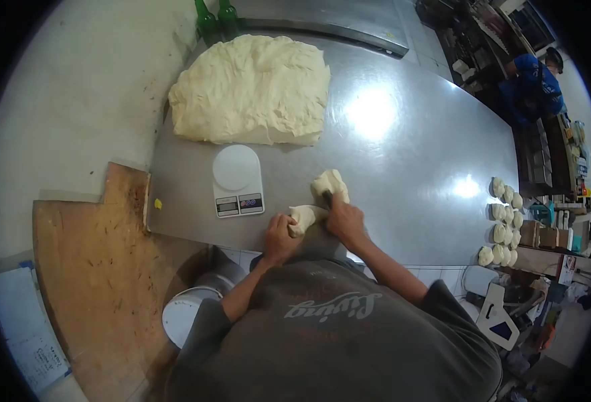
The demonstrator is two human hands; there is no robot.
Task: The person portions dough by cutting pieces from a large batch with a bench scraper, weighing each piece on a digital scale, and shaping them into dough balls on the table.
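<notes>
My left hand [282,237] is closed around one end of a piece of pale dough [305,217] at the near edge of the steel table. In my right hand [345,218] is a dark-handled cutting tool [327,197]; its blade is hidden, so I cannot tell its exact kind. The tool meets a second lump of dough [331,183], just beyond the first piece. Left of my hands lies a white digital kitchen scale [236,170] with nothing on its round plate. Behind the scale rests a large mass of dough [252,90].
Several dough pieces sit in rows at the right end of the steel table [416,174]. Two green bottles [216,20] stand at the back left by the wall. A white bucket [189,313] is on the floor at left. A person in blue [536,84] is at the far right.
</notes>
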